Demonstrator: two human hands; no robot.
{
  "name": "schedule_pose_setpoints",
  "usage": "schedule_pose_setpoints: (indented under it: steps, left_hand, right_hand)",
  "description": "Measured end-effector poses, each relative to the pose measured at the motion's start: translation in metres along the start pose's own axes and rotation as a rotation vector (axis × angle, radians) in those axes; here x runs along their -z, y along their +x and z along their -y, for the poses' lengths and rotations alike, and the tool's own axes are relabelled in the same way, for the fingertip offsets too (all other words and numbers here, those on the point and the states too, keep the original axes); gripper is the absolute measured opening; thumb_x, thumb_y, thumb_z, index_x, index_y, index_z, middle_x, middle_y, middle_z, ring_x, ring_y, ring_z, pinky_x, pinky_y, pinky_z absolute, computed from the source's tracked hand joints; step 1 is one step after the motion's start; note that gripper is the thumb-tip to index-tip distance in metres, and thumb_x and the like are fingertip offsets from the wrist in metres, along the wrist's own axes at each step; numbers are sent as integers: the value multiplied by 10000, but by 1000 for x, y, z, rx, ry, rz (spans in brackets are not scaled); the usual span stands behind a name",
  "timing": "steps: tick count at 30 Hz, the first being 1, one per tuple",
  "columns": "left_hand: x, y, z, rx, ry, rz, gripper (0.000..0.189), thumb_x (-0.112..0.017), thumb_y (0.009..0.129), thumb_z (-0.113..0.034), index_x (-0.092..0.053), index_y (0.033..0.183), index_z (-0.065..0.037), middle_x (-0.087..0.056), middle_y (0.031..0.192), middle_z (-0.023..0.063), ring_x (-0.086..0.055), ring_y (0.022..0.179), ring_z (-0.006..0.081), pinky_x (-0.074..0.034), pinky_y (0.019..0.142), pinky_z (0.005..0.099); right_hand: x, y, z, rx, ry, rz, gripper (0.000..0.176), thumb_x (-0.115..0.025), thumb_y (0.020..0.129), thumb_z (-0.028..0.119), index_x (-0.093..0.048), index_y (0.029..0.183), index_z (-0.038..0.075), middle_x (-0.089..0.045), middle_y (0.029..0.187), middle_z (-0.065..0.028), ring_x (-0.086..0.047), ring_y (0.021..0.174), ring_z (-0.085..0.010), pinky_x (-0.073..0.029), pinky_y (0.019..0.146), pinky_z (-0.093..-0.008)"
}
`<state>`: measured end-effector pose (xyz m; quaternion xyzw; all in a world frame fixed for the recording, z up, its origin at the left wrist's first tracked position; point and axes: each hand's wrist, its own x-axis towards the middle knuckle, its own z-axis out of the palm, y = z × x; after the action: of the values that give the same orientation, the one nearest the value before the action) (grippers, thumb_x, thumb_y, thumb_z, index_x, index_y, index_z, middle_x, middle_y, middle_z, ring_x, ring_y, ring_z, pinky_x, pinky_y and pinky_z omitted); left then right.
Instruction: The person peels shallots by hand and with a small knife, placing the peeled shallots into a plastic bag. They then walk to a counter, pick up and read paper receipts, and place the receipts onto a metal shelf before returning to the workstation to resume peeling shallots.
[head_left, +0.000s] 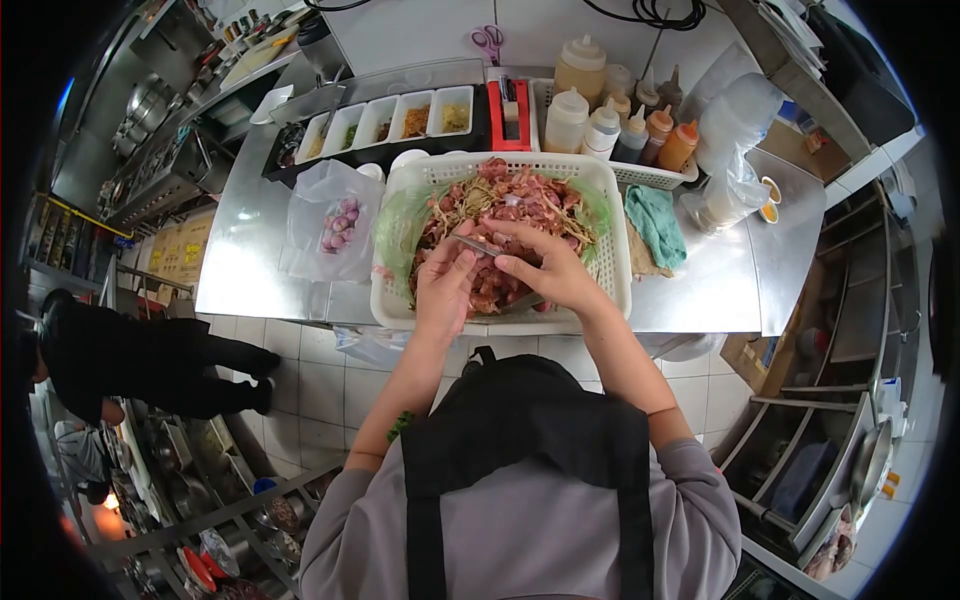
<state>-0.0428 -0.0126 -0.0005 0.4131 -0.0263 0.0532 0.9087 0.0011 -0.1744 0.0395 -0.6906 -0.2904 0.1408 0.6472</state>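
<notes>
My left hand point(445, 285) is closed in a pinch on one end of a thin, silvery blade-like tool point(478, 246). My right hand point(548, 265) has its thumb and fingers around the other end; anything small between them is hidden. Both hands are over a white plastic basket point(619, 262) heaped with reddish-purple shallots point(530, 203), many with dry, straw-coloured stalks. A pale green plastic bag point(392, 235) lines the basket's sides. To the left, a clear plastic bag point(308, 215) contains several peeled-looking purple shallots point(341, 224).
Behind the basket are white containers point(414, 122) of chopped ingredients, a red-framed holder point(510, 115) and a tray of squeeze bottles point(567, 120). A green cloth point(655, 230) lies right of the basket on the steel table point(720, 295). A person in black point(130, 350) stands at left.
</notes>
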Motion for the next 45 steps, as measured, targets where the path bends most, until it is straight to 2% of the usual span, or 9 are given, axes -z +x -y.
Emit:
schedule_pose_setpoints:
  steps: [8, 17, 23, 25, 27, 29, 33, 35, 45]
  left_hand:
    - [12, 1, 6, 7, 6, -31, 305, -573, 842, -27, -522, 1138, 26, -570, 1076, 92, -558, 968, 159, -455, 849, 298]
    - [3, 0, 6, -41, 237, -69, 269, -590, 843, -61, -555, 1089, 41, -577, 1077, 86, -547, 957, 136, -450, 833, 271]
    - [-4, -2, 4, -57, 264, -33, 296, -593, 841, -54, -544, 1116, 43, -583, 1048, 69, -526, 981, 120, -419, 879, 254]
    - [-5, -3, 6, -62, 278, -38, 307, -589, 842, -48, -537, 1131, 42, -581, 1049, 69, -525, 985, 122, -414, 890, 257]
    - [-5, -3, 5, -71, 292, -45, 319, -586, 843, -43, -530, 1146, 41, -580, 1050, 68, -524, 989, 124, -409, 901, 260]
    - [-4, -4, 4, 3, 235, 36, 398, -571, 848, -60, -461, 1220, 27, -482, 1248, 124, -465, 1137, 178, -356, 984, 312]
    - [-17, 0, -3, 9, 128, 26, 398, -559, 851, -44, -442, 1226, 21, -483, 1242, 126, -471, 1128, 176, -382, 964, 311]
    - [-16, 1, -1, 44, 120, -51, 428, -589, 835, -38, -428, 1227, 20, -549, 1066, 66, -526, 993, 134, -416, 896, 252]
    - [-1, 3, 6, 50, 113, -14, 221, -571, 838, -31, -556, 1057, -12, -602, 984, 80, -602, 868, 161, -498, 785, 271]
  right_hand:
    - [-1, 1, -2, -26, 75, 36, 354, -605, 825, 103, -553, 1173, 56, -619, 1021, -62, -555, 915, -110, -439, 832, -263]
    - [-1, -3, -10, -137, 150, 15, 275, -617, 826, 115, -574, 1088, 41, -602, 857, -24, -510, 728, -84, -444, 676, -239]
    - [-9, 0, -21, 122, 50, -111, 171, -608, 838, 131, -561, 973, 37, -534, 689, 14, -453, 594, -51, -402, 483, -217]
    - [-8, 0, -21, -49, 122, -74, 130, -597, 850, 138, -548, 930, 48, -504, 643, 26, -432, 551, -40, -374, 438, -213]
    - [-4, 1, -19, -73, 212, -52, 122, -595, 855, 146, -544, 915, 52, -489, 620, 32, -417, 524, -36, -349, 424, -209]
    - [2, 1, -15, -100, 301, -30, 118, -594, 860, 154, -540, 899, 56, -474, 597, 37, -403, 497, -32, -324, 410, -206]
    - [1, 2, -11, -196, 490, 23, 129, -609, 853, 159, -546, 894, 54, -451, 544, 47, -364, 430, -27, -252, 383, -199]
    - [-3, 4, -14, -188, 439, -25, 136, -615, 849, 157, -548, 898, 49, -444, 530, 51, -348, 411, -25, -231, 377, -198]
    - [6, 2, -9, -252, 621, -7, 141, -623, 839, 140, -553, 893, 32, -521, 622, -7, -372, 405, -40, -251, 355, -194]
